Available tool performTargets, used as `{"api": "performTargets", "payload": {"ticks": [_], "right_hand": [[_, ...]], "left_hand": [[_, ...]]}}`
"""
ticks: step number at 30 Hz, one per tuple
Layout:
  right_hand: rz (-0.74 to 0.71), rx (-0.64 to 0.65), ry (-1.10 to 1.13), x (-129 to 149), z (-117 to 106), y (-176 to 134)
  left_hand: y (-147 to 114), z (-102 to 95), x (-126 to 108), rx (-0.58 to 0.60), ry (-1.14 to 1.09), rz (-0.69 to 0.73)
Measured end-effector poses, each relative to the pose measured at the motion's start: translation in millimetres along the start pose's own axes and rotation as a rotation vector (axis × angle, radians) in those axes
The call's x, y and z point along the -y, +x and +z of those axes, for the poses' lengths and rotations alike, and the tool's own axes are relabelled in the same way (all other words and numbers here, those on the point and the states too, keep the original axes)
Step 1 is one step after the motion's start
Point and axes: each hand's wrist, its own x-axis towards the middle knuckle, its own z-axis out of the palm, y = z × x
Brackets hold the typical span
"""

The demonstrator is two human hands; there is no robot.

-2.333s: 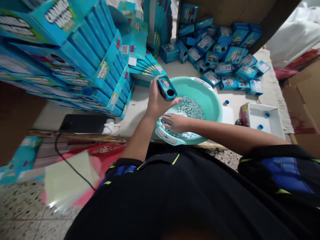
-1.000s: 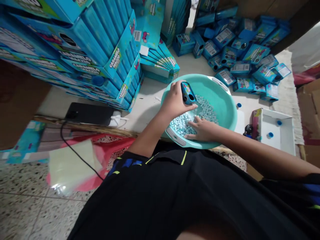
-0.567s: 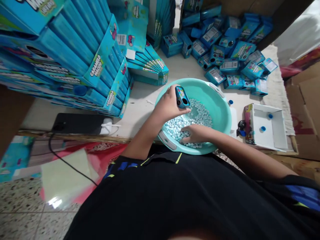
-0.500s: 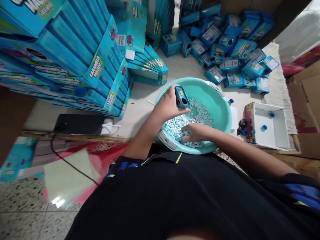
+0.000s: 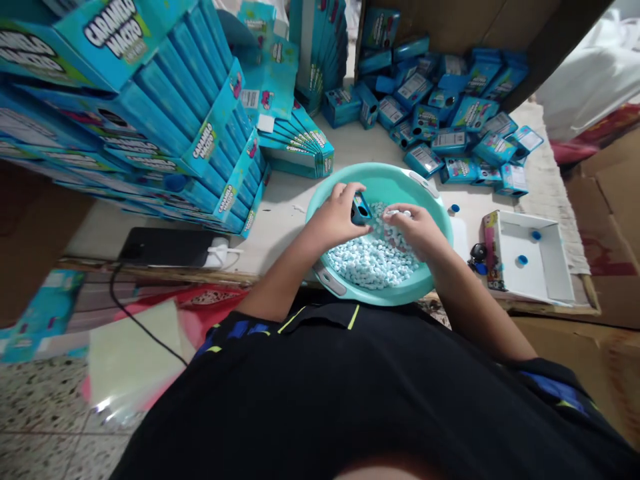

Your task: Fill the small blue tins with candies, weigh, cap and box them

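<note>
My left hand (image 5: 336,215) is closed round a small blue candy box (image 5: 361,209), held tilted over the basin with its dark round hole showing. Beside it, my right hand (image 5: 417,230) cups a clump of small pale candies, some of them showing at the fingertips. Both hands are above a turquoise basin (image 5: 440,207) that has grey-white handles. A layer of pale blue-white candies (image 5: 373,263) covers the basin's bottom. The two hands are close together but apart.
Display cartons (image 5: 200,133) packed with blue boxes are stacked at left. Many loose blue boxes (image 5: 450,140) lie in a heap at the back right. A white tray (image 5: 545,267) holds two blue caps; another cap (image 5: 454,209) lies by the basin. A black phone (image 5: 165,247) rests at the table's front edge.
My right hand has risen out of the candies with a handful and come near the box. The box in my left hand has moved slightly lower and tilted towards the right hand.
</note>
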Motion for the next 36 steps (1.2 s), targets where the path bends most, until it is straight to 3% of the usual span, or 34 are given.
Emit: {"api": "performTargets", "payload": {"ticks": [3, 7, 12, 17, 26, 33, 36], "right_hand": [[-0.035, -0.073, 0.003, 10.1, -7.3, 4.5], [-0.227, -0.087, -0.077, 23.0, -16.9, 15.8], [-0.395, -0.169, -0.172, 23.9, -1.1, 26.5], [-0.505, -0.086, -0.416, 14.6, 23.1, 25.3], [-0.442, -0.271, -0.412, 7.2, 23.3, 16.6], [-0.494, -0.238, -0.439, 5.7, 27.6, 15.9], [-0.521, -0.243, -0.461, 7.2, 28.7, 14.1]], "left_hand": [[-14.2, 1.1, -22.5, -0.002, 0.019, -0.013], [-24.9, 16.6, -41.0, -0.027, -0.009, -0.013], [-22.6, 34.5, -35.6, 0.068, -0.065, 0.024], [-20.9, 34.9, -25.8, 0.021, -0.056, 0.059], [-17.7, 31.9, -24.8, -0.023, -0.125, 0.092], [-14.2, 36.2, -20.0, -0.019, -0.101, 0.142], [-11.9, 39.8, -22.2, -0.068, -0.068, 0.095]]}}
